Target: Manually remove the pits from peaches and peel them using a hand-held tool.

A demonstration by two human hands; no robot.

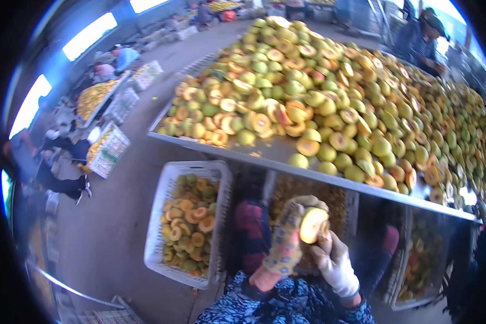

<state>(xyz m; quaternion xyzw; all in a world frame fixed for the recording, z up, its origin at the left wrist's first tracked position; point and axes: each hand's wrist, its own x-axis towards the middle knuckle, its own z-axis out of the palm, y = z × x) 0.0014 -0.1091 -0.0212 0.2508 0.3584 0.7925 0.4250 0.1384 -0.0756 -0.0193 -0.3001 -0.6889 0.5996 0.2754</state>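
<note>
My left hand (286,237), in a flower-patterned glove, is closed round a peach half (311,223) with its pale yellow cut face turned up. Against the lower right side of that fruit, my right hand (337,265) in a soiled white glove has its fingers bent together. Something small and brownish shows at those fingertips, too blurred to name. Both hands are in front of a metal table (264,159), above a crate (352,213) that they partly cover. A big heap of peaches (356,108), many of them halved, covers most of the tabletop.
Left of my legs stands a white plastic crate (153,237) holding peach halves. Another crate (399,289) with fruit is at the right under the table. A person (418,40) works across the heap. More crates (109,154) and people are at the far left.
</note>
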